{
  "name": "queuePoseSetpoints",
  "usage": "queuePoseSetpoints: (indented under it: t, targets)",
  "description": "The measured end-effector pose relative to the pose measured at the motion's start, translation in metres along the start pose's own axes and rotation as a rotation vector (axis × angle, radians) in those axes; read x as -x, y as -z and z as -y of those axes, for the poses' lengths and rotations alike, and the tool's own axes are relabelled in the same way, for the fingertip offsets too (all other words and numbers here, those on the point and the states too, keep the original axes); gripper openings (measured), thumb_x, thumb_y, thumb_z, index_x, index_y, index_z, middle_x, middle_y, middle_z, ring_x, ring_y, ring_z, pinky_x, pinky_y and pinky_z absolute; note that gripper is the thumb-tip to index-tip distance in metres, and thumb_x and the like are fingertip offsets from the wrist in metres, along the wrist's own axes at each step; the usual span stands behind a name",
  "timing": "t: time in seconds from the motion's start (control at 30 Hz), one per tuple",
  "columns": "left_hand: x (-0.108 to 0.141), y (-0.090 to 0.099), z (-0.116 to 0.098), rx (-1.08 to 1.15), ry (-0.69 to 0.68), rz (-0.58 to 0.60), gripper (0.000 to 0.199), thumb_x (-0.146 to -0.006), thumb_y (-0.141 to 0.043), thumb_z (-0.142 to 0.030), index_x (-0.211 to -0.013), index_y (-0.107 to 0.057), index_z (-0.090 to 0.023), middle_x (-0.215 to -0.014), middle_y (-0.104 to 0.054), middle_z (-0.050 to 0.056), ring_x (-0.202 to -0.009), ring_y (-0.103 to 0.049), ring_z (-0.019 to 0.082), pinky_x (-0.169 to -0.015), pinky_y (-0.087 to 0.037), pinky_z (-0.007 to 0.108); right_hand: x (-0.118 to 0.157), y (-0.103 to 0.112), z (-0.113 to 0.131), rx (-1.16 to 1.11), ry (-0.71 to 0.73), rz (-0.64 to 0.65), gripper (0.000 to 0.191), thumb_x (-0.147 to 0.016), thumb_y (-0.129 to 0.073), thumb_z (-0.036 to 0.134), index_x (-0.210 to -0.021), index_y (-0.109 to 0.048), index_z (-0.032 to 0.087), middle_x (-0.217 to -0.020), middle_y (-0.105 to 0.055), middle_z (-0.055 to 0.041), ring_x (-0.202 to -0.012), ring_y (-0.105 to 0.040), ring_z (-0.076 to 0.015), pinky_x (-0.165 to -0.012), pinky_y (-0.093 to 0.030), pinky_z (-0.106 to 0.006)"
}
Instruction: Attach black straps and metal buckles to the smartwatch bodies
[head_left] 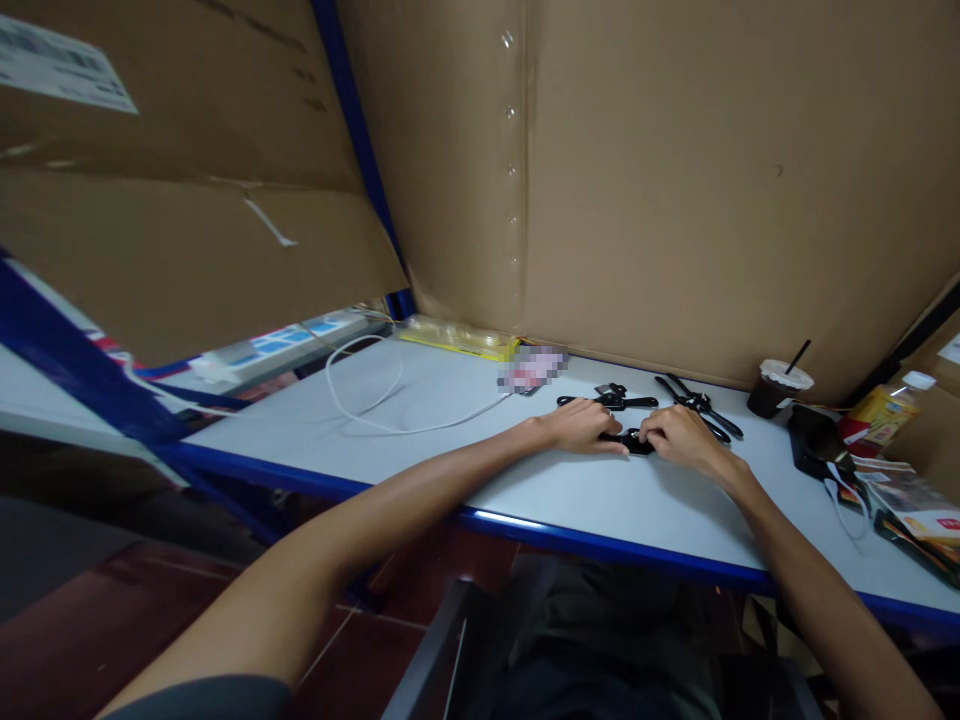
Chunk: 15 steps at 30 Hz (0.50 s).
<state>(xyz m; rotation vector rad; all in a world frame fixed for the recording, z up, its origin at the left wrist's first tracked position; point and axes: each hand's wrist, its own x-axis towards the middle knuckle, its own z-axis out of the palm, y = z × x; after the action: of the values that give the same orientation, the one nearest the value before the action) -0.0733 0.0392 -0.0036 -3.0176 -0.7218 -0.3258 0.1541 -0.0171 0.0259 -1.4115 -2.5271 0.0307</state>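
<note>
Black is colouring the small front item (639, 442), and 2 strap-like items (613, 399) (699, 404) behind it are showing the same black. The tabletop (435, 470) is appearing pale grey, its edge (555, 530) gleaming blue. Cardboard (660, 180) is filling the background in plain brown. A cable (420, 431) is showing white, a cup (766, 395) dark brown, a bottle (892, 412) yellow.

lidded cup (770, 394), black straw (800, 355) | white-capped bottle (892, 408) | looped white cable (420, 432) | cardboard wall (660, 190)
</note>
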Motion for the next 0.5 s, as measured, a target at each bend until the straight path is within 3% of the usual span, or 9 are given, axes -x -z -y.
queuePoseSetpoints:
  t: [0.17, 0.37, 0.5]
  targets:
    - [-0.0002, -0.0022, 0.0016, 0.017, -0.015, -0.026, 0.055, -0.101, -0.049, -0.064, -0.079, -0.068, -0.018, -0.065, -0.065, 0.003, -0.055, -0.055, 0.015, -0.055, -0.023, 0.029, 0.0009, 0.0004, 0.0002, 0.06, -0.044, -0.024, 0.037, -0.084, -0.051, 0.008, -0.091, -0.084, 0.022, -0.092, -0.081, -0.009, -0.079, -0.07, -0.0222, -0.072, -0.042, -0.032]
    - [0.0006, -0.0016, 0.002, -0.01, -0.002, -0.005, 0.053, -0.1, -0.051, -0.064, -0.081, -0.069, -0.019, -0.07, -0.068, 0.004, -0.058, -0.057, 0.016, -0.056, -0.024, 0.028, 0.0005, -0.0008, 0.0022, -0.022, -0.039, -0.034, 0.036, -0.084, -0.053, 0.011, -0.097, -0.083, 0.025, -0.095, -0.081, -0.007, -0.082, -0.07, -0.0205, -0.074, -0.043, -0.031]
    - [0.0002, -0.0015, 0.0019, -0.027, -0.003, 0.002, 0.052, -0.1, -0.051, -0.064, -0.083, -0.07, -0.019, -0.071, -0.07, 0.005, -0.059, -0.059, 0.017, -0.056, -0.024, 0.028, -0.0002, 0.0, 0.0042, -0.034, -0.057, -0.012, 0.024, -0.089, -0.059, 0.021, -0.095, -0.082, 0.024, -0.081, -0.076, -0.0049, -0.069, -0.063, -0.0176, -0.066, -0.037, -0.029]
